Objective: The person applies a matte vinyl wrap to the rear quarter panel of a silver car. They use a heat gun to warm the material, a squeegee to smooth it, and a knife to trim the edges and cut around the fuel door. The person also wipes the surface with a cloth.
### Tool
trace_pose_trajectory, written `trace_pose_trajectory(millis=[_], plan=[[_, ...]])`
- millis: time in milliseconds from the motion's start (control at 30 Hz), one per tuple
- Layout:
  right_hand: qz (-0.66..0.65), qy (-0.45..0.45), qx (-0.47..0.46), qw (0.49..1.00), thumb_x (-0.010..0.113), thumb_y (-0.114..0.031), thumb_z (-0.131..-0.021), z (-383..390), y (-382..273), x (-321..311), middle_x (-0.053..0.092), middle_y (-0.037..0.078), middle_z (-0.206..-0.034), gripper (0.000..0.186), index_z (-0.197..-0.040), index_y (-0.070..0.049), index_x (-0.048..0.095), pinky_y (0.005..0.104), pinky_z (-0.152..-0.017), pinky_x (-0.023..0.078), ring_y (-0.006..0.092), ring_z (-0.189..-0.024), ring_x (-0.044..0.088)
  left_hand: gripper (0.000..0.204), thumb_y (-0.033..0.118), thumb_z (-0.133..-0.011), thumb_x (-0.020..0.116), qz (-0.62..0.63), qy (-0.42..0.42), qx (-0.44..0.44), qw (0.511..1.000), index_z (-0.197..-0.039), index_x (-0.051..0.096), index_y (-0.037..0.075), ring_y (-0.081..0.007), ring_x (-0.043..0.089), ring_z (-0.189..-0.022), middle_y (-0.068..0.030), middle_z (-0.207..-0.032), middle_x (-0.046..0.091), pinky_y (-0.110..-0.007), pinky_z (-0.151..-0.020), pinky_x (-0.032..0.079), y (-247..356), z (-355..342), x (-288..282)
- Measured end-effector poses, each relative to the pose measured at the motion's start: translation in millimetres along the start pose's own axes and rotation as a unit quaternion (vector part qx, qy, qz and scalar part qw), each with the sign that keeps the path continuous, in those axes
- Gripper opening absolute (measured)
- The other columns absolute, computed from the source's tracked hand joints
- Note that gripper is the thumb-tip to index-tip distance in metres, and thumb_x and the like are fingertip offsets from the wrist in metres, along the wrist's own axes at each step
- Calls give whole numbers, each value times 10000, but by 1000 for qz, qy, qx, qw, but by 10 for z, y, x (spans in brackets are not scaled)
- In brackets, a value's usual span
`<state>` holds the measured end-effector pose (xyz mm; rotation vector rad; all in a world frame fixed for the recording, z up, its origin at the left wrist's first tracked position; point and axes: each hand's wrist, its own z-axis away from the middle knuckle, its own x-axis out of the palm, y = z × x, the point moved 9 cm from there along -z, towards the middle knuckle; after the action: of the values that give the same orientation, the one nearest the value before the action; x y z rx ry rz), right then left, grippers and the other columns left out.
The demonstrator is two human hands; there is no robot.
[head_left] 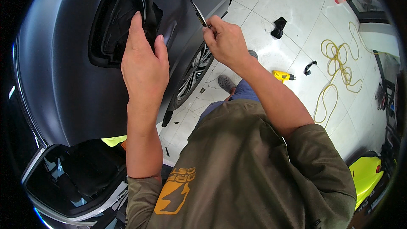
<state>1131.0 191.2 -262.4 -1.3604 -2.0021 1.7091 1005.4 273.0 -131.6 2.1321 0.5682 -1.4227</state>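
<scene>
A dark matte grey car body panel (63,80) fills the left side, with a recessed opening (98,55) lined in black. My left hand (145,68) is at the opening's right side, fingers stretched out and thumb apart. Its fingertips are beside a loose, glossy black flap (143,0) that hangs over the opening; whether they press on it I cannot tell. My right hand (224,38) pinches the lower end of a thin dark strip (196,10) with a shiny edge. The strip runs up across the panel toward the top edge of the view.
A car wheel (195,72) is below the panel, near my feet. On the tiled floor (263,21) lie black scraps (278,28), a yellow heat gun (283,76) and a tangled yellow cord (339,61). A bright yellow-green part (365,176) stands at the lower right.
</scene>
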Motion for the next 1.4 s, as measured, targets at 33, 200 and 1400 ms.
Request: trace_pose_trajectory(millis=[33, 200, 1400], plan=[[-6, 0, 3, 1000, 625, -100, -857, 9, -10, 2, 600, 137, -630, 112, -904, -4, 590, 374, -559, 483, 306, -564, 605, 524, 139, -908, 619, 2, -1, -1, 1000, -1370, 423, -15, -463, 608, -1060, -308, -1173, 603, -470, -912, 484, 0, 2, -3], [-49, -14, 48, 998, 592, -100, -837, 35, -41, 18, 595, 214, -668, 113, -840, 6, 552, 461, -607, 487, 408, -651, 610, 518, 139, -909, 618, 2, 3, 7, 1000, -1360, 426, -28, -461, 606, -1066, -311, -1174, 601, -473, -911, 484, -3, 7, -3], [-202, -68, 245, 946, 554, -84, -860, 254, -118, 326, 667, 118, -683, 123, -827, 33, 540, 286, -518, 506, 159, -568, 677, 450, 90, -902, 596, 26, -10, 30, 999, -1310, 466, -48, -439, 624, -1006, -276, -1104, 634, -466, -873, 491, 83, -31, -58]])
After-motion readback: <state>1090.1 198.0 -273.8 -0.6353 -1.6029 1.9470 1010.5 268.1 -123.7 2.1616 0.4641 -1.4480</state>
